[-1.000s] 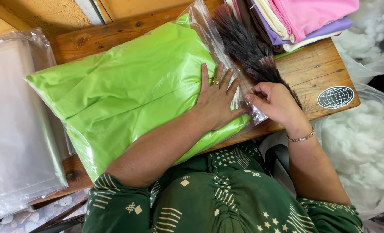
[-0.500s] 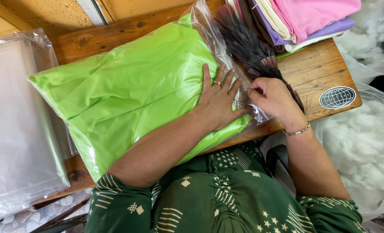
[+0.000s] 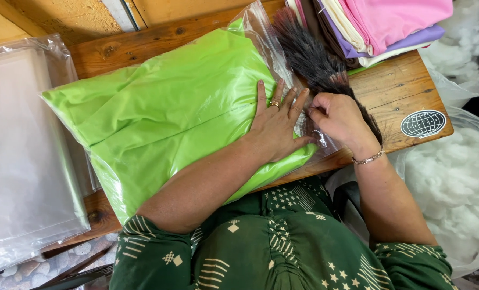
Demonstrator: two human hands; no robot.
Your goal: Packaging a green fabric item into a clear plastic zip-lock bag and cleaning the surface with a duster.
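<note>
Left hand (image 3: 276,124) lies flat, fingers spread, palm down on the right end of the green cushion (image 3: 164,118), pressing it inside a clear bag (image 3: 266,40). Ring on one finger. Right hand (image 3: 339,119) sits just beside the left, touching its fingertips, with fingers curled and pinching the bag's open edge at the cushion's right end. What exactly sits between the fingertips is too small to tell beyond thin plastic. Bracelet (image 3: 368,158) on the right wrist. Cushion lies across the middle of the wooden table (image 3: 401,86), tilted, its lower corner overhanging the near edge by the person's lap. Dark brush (image 3: 315,59) lies on the table just beyond the right hand, bristles fanned toward the far edge, partly under the bag flap. Folded cloths (image 3: 390,21), pink, purple, cream, stacked at the far right corner. Round globe sticker (image 3: 423,123) on the table, right of the right hand. Stack of clear plastic bags (image 3: 24,156) to the left of the cushion. White stuffing (image 3: 465,182) heaped to the right, below the table. Person wears a green patterned top.
</note>
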